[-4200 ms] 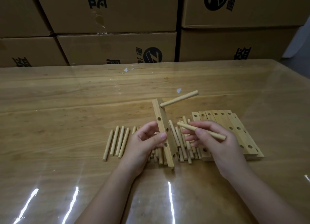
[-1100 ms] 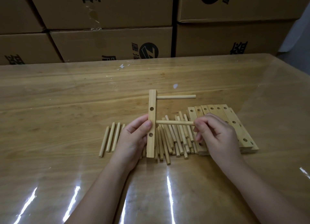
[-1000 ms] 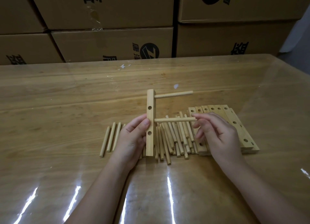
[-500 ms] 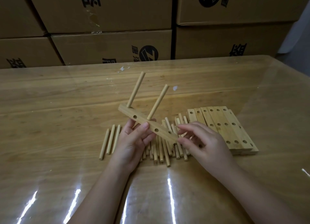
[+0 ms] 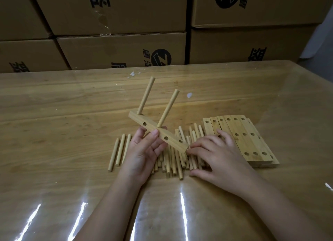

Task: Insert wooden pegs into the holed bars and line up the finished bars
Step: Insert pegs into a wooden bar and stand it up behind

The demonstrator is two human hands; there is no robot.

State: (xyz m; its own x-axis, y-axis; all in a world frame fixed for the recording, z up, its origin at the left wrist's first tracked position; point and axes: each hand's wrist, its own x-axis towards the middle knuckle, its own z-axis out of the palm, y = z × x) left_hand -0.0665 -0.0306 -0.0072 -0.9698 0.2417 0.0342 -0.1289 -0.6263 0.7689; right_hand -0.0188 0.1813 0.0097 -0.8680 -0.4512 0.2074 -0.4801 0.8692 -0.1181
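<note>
1. L hand [image 5: 144,154]: grip clamped on the pale wooden holed bar [image 5: 158,132] at mid-length. Bar is held off the bench [image 5: 54,123], slanting far-left to near-right, above the loose pile of pale wooden pegs [image 5: 173,161].
2. Two round wooden pegs seated in the bar: one at the far-left end [image 5: 146,95], one near the middle [image 5: 168,108]. Both stick up and lean right.
3. R hand [image 5: 219,156]: grip apart, fingers loose over the pile with tips at the bar's near-right end, thumb splayed. No peg clamped that I can see.
4. Progress is early, IMO. This bar probably needs 1 more peg at the near-right end.
5. Left to do: row of flat unpegged holed bars [image 5: 252,141] at right, plus 3 spare pegs [image 5: 119,152] to the left. No finished bars lined up in view yet.
</note>
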